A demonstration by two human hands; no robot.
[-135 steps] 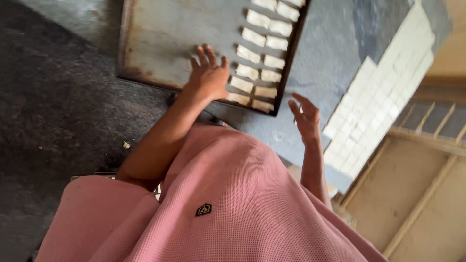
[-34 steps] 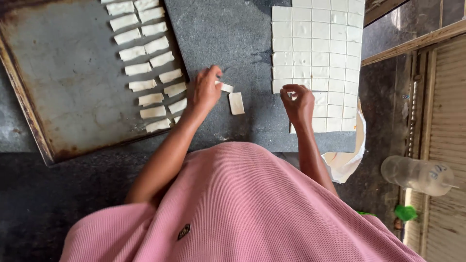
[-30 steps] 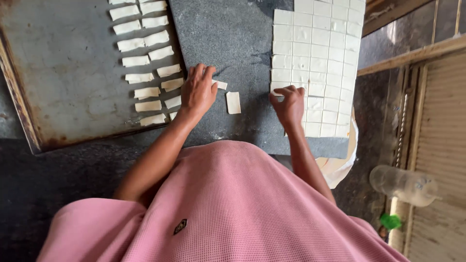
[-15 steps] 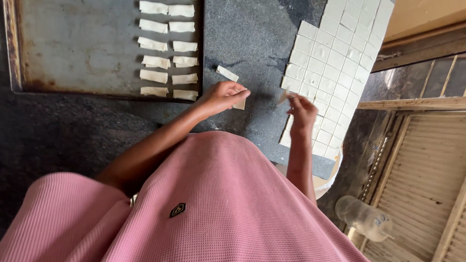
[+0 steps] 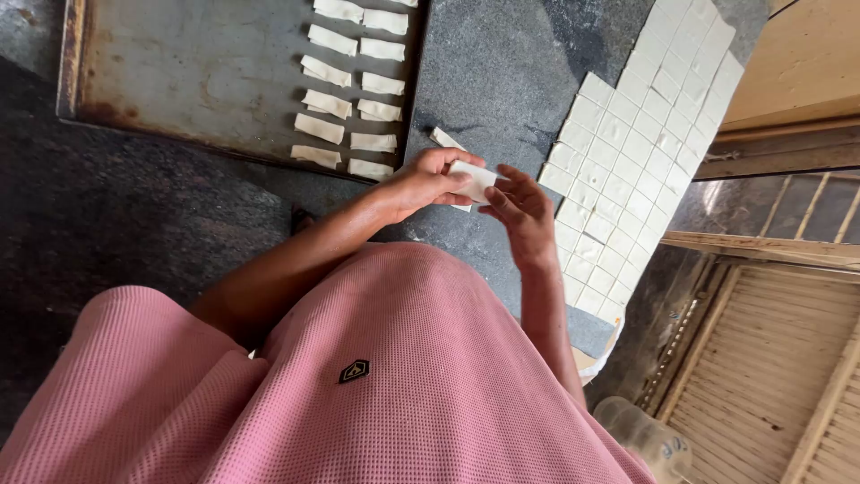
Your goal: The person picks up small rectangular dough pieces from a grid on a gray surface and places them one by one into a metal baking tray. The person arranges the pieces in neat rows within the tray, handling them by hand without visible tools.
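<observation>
Above the dark stone counter (image 5: 502, 72), between the tray and the cut dough sheet, the left hand (image 5: 425, 184) pinches a white dough square (image 5: 473, 182) between thumb and fingers, closed on it. The right hand (image 5: 524, 215) meets it from the other side, fingers half curled and fingertips (image 5: 497, 193) touching the square's near edge; whether it truly grips the piece or only steadies it cannot be told. The square is held just off the counter, roughly level, midway between the two hands.

Just beyond the hands, a second loose dough piece (image 5: 445, 139) lies on the counter, near the tray's corner. To the right, the dough sheet (image 5: 645, 152) is spread flat and scored into a grid of small squares, running diagonally toward the top edge of the view. To the left, a worn metal tray (image 5: 197, 72) holds two columns of folded pieces (image 5: 349, 99), laid side by side along its right end; the rest of its surface is bare metal.

A pink waffle-knit shirt (image 5: 403, 376) fills the bottom of the view. At the lower right, a clear plastic bottle (image 5: 645, 439) lies near slatted wooden panels (image 5: 770, 358).
</observation>
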